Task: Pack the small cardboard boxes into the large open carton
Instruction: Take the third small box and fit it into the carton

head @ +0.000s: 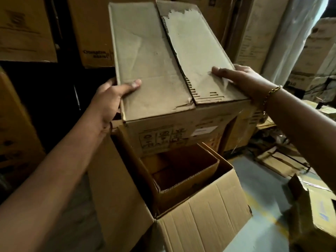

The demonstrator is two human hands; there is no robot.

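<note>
I hold a closed brown cardboard box (163, 70) with torn top flaps up in front of me, above the large open carton (200, 215). My left hand (111, 99) grips its near left edge, thumb on the top. My right hand (241, 80) grips the near right corner, fingers flat on the top flap; a gold bracelet is on that wrist. The carton stands on the floor below with its flaps folded outward. Inside it I see brown box surfaces (181, 171), partly hidden by the held box.
Stacked large cartons (27, 28) fill the back and left. More boxes (320, 51) and a plastic-wrapped column stand at the right. Flattened cardboard (280, 162) and a loose box (316, 215) lie on the grey floor (254, 179) to the right.
</note>
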